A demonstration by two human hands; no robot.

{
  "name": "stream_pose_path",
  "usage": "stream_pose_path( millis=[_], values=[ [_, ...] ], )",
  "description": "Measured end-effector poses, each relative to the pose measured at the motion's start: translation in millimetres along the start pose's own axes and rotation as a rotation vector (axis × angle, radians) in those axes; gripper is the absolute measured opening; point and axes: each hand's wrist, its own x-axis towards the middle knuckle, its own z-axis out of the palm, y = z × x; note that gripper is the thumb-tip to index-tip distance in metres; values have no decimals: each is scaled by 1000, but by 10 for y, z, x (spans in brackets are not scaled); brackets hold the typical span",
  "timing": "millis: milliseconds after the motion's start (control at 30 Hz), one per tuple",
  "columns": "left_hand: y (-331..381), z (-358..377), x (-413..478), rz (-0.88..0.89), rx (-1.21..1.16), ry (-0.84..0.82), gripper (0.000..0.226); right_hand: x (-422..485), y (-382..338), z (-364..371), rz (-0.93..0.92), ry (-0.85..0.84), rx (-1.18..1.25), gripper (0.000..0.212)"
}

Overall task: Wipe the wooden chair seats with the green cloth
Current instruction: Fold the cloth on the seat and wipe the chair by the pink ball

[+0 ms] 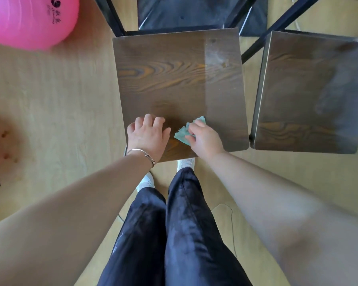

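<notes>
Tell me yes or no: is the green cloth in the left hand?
No: the right hand grips the green cloth on the chair seat, while the left hand rests beside it holding nothing.

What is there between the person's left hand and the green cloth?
Only a narrow strip of bare wooden chair seat. In the head view the left hand rests on it beside the green cloth, which the right hand grips.

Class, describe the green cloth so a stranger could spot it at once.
Find the wooden chair seat in front of the person's legs. Near its front edge the right hand grips a small crumpled green cloth on the wood. Nothing else there is green; the left hand beside it rests bare on the seat.
</notes>
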Motion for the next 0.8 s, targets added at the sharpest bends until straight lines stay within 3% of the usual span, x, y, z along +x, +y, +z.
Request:
stream_pose_path(
  millis=[267, 467, 533, 667, 800],
  values=[
    [-5, 214, -343, 19, 29, -51, 43, -537, 10, 329, 16, -14, 11, 9],
    [104, 46, -218, -1, 30, -22, 42, -437, -6, 86, 39, -184, 10, 17],
    [170, -47, -92, -17, 16, 8, 41, -224, 43, -106, 89, -85, 62, 24],
    [313, -211, 252, -69, -38, 63, 42, 742, 152, -668, 223, 191, 158, 18],
    [426, -291, 560, -88, -83, 104, 42, 1853, 105, -1244, 226, 289, 124, 14]
  ],
)
